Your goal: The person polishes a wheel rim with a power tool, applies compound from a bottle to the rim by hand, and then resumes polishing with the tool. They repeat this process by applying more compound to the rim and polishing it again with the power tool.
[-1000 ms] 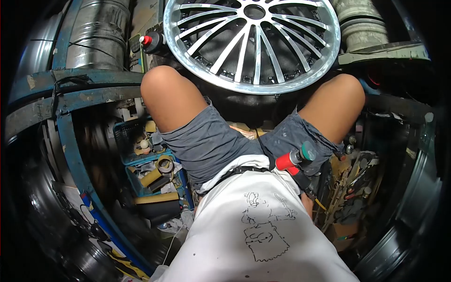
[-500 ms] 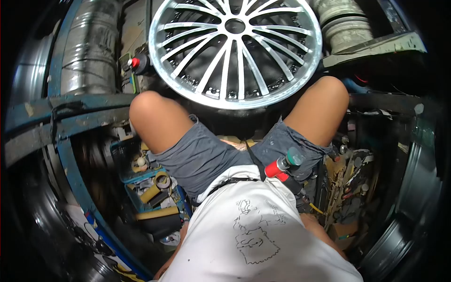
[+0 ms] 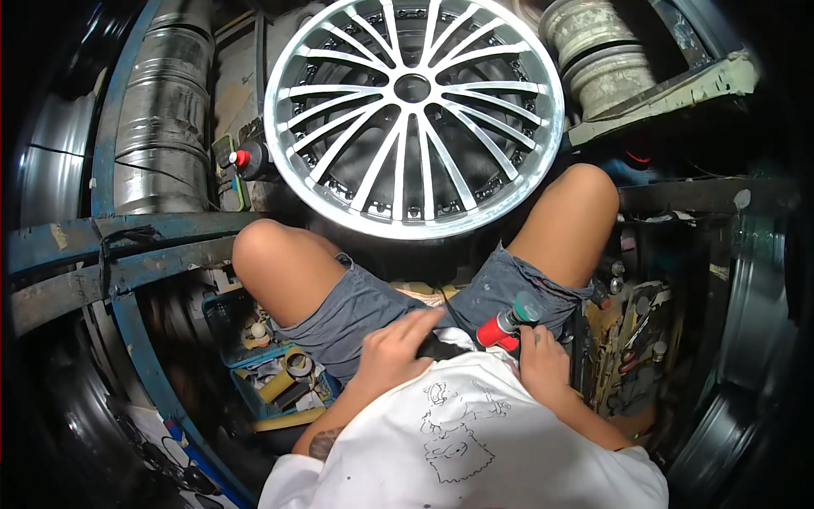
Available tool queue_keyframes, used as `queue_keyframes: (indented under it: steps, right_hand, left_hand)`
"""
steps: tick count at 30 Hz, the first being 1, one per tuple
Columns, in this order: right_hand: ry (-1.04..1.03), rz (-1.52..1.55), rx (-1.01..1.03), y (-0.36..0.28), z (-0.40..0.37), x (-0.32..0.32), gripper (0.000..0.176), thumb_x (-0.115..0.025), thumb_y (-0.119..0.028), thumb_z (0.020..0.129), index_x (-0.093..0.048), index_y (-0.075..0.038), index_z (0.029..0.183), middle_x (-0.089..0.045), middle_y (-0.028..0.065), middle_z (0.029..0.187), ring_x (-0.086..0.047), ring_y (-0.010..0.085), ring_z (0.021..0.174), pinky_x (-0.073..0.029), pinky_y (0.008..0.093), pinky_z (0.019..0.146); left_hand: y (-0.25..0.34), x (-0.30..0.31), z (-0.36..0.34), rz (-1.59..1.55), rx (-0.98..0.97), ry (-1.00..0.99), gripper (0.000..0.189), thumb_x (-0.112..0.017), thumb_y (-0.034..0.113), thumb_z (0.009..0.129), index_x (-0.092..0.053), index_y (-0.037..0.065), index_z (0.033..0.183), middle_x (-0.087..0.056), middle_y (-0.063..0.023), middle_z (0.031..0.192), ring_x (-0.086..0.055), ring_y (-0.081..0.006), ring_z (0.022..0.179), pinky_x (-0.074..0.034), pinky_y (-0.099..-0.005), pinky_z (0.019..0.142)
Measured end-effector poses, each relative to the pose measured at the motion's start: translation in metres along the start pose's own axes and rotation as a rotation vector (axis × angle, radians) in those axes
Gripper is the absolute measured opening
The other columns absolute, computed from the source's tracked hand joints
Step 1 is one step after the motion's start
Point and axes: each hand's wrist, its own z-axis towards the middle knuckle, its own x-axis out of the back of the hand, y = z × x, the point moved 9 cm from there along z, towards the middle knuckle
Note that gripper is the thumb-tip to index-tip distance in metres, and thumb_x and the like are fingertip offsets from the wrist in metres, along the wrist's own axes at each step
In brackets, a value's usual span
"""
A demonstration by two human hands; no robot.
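A silver multi-spoke alloy wheel rim (image 3: 366,222) lies face up in front of my knees. On my lap rests a small red air sander (image 3: 493,332) with a round green pad (image 3: 527,307) on its head. My right hand (image 3: 543,365) is closed over the place where the tool's dark handle lies, hiding most of it. At the hem of the white shirt (image 3: 466,407), my left hand (image 3: 397,348) has its fingers stretched out over the waist, close to a black belt or strap. Nothing shows in the left hand.
Blue metal frame bars (image 3: 153,242) run along the left. A bottle with a red cap (image 3: 246,159) stands beside the rim. Teal baskets (image 3: 227,318) hold tape rolls and scraps below. Stacked old rims (image 3: 593,59) and bare metal barrels (image 3: 161,110) flank the wheel.
Both hands have come up from beside the body to the waist, the right one onto the sander's handle. The view has tilted, so the rim sits lower.
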Motion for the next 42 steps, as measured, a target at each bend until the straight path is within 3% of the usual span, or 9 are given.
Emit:
queue_keyframes:
  steps: [10,12,14,18,23,28,32,36,42]
  right_hand:
    - [-0.067,0.602,-0.068,0.002,0.005,0.047,0.075,-0.090,-0.014,0.074,-0.056,-0.011,0.141,-0.061,0.0146,0.103,-0.064,0.0305,0.102,-0.053,0.0405,0.089]
    - [-0.117,0.683,0.006,0.004,0.010,0.056,0.081,-0.091,-0.015,0.073,-0.055,-0.013,0.146,-0.060,0.0127,0.102,-0.062,0.0271,0.099,-0.052,0.0373,0.092]
    - [-0.128,0.882,0.000,0.013,0.012,0.054,0.083,-0.092,-0.015,0.076,-0.053,-0.007,0.149,-0.061,0.0086,0.106,-0.060,0.0203,0.100,-0.049,0.0324,0.095]
    - [-0.107,1.534,-0.044,0.015,0.021,0.055,0.079,-0.084,-0.011,0.084,-0.045,0.004,0.151,-0.061,0.0118,0.115,-0.060,0.0152,0.098,-0.054,0.0288,0.082]
    - [-0.003,2.071,0.085,-0.004,0.054,0.053,0.067,-0.076,-0.012,0.088,-0.043,0.011,0.142,-0.056,0.0099,0.099,-0.058,0.0156,0.073,-0.050,0.0279,0.052]
    - [0.234,1.899,0.075,0.006,0.076,0.073,0.074,-0.080,-0.048,0.093,-0.053,0.011,0.129,-0.057,0.0065,0.087,-0.061,0.0142,0.068,-0.049,0.0261,0.051]
    - [0.308,1.548,0.073,0.005,0.100,0.109,0.090,-0.068,-0.071,0.091,-0.055,0.010,0.128,-0.066,0.0087,0.086,-0.063,0.0116,0.063,-0.049,0.0233,0.049]
    - [0.230,1.472,0.130,-0.032,0.145,0.144,0.048,-0.066,-0.040,0.104,-0.061,0.005,0.120,-0.066,0.0061,0.079,-0.061,0.0095,0.061,-0.046,0.0228,0.048]
    - [0.155,0.801,0.250,-0.111,0.200,0.135,0.030,-0.072,-0.024,0.097,-0.071,0.002,0.112,-0.072,0.0116,0.082,-0.066,0.0162,0.071,-0.053,0.0336,0.069]
  left_hand:
    - [-0.039,-0.052,0.010,-0.773,0.228,-0.991,0.043,-0.069,0.008,0.097,-0.066,0.002,0.139,-0.078,-0.0128,0.111,-0.073,-0.0146,0.093,-0.058,-0.0296,0.088]
    - [-0.033,-0.037,0.039,-0.573,0.120,-0.967,0.035,-0.066,0.008,0.099,-0.069,0.000,0.134,-0.078,-0.0123,0.108,-0.073,-0.0143,0.091,-0.058,-0.0291,0.086]
    - [-0.032,-0.004,0.078,-0.632,0.180,-0.471,0.025,-0.065,0.010,0.096,-0.076,0.000,0.116,-0.077,-0.0113,0.084,-0.075,-0.0221,0.076,-0.059,-0.0340,0.077]
    - [-0.010,0.049,0.139,0.342,-0.081,0.071,0.037,-0.069,0.023,0.097,-0.072,0.013,0.133,-0.067,-0.0169,0.136,-0.063,-0.0390,0.119,-0.050,-0.0482,0.099]
    - [-0.027,0.006,0.194,0.688,-0.130,0.030,0.049,-0.063,0.055,0.099,-0.067,0.034,0.143,-0.034,-0.0184,0.168,-0.032,-0.0476,0.150,-0.025,-0.0652,0.121]
    - [-0.031,0.014,0.178,0.682,-0.096,-0.010,0.044,-0.063,0.052,0.099,-0.082,0.017,0.118,-0.053,-0.0207,0.153,-0.040,-0.0460,0.145,-0.028,-0.0616,0.118]
    - [0.014,0.006,0.157,-0.054,-0.111,-0.002,0.030,-0.064,0.025,0.100,-0.076,0.003,0.115,-0.067,-0.0209,0.128,-0.059,-0.0403,0.120,-0.046,-0.0486,0.105]
    - [0.008,-0.061,0.150,-1.267,0.133,-0.479,0.067,-0.035,0.054,0.114,-0.041,0.000,0.154,-0.064,-0.0093,0.126,-0.065,-0.0192,0.110,-0.050,-0.0346,0.098]
    - [-0.046,-0.033,0.128,-1.641,0.192,0.253,0.072,-0.045,0.056,0.109,-0.031,0.008,0.160,-0.050,-0.0064,0.143,-0.061,-0.0165,0.122,-0.054,-0.0332,0.097]
